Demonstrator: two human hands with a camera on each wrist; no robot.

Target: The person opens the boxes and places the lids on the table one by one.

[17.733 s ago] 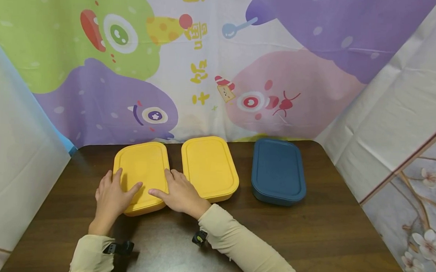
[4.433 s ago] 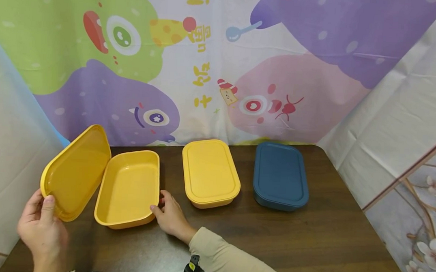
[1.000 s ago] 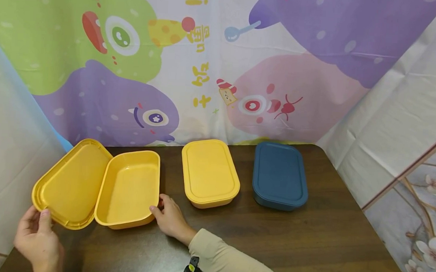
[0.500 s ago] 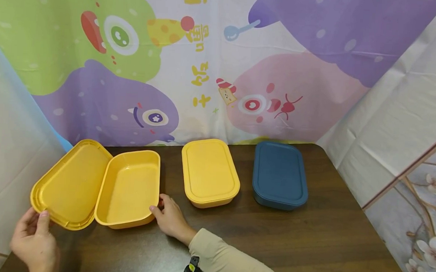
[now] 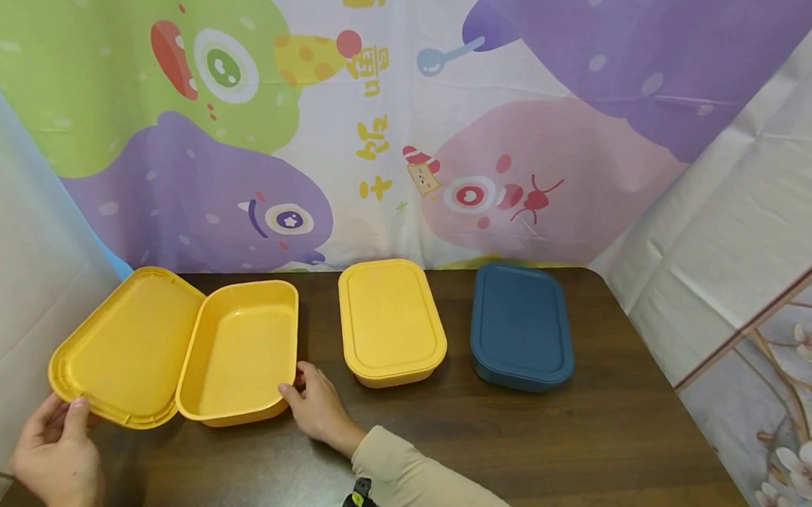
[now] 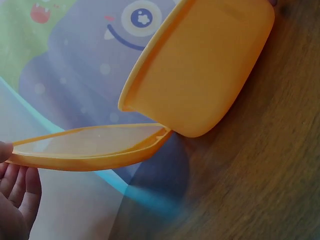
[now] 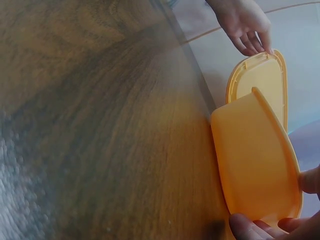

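My left hand [image 5: 60, 450] pinches the near end of a yellow lid [image 5: 133, 347], its underside facing up, thumb on top and fingers beneath. In the left wrist view the lid [image 6: 85, 162] slants, its far end meeting the side of an uncovered yellow lunch box [image 6: 200, 75]. Inside, the box [image 5: 241, 352] shows a bare bottom in the head view. My right hand [image 5: 320, 408] grips the box's near right side, thumb at the rim. From the right wrist, the box [image 7: 252, 155] stands on the table with fingers [image 7: 245, 227] against its wall.
A second yellow lunch box [image 5: 392, 321], lid on, stands in the middle of the dark wooden table [image 5: 506, 454]. Right of it is a blue lidded box [image 5: 521, 327]. A cartoon-print curtain [image 5: 380, 230] hangs right behind the table's far edge; pale cloth [image 5: 23, 305] borders the left.
At first both hands lay at the left yellow box, lid on. Since then the lid came off to the left; lately it tilts lower and flatter leftward. My right hand stays on the box.
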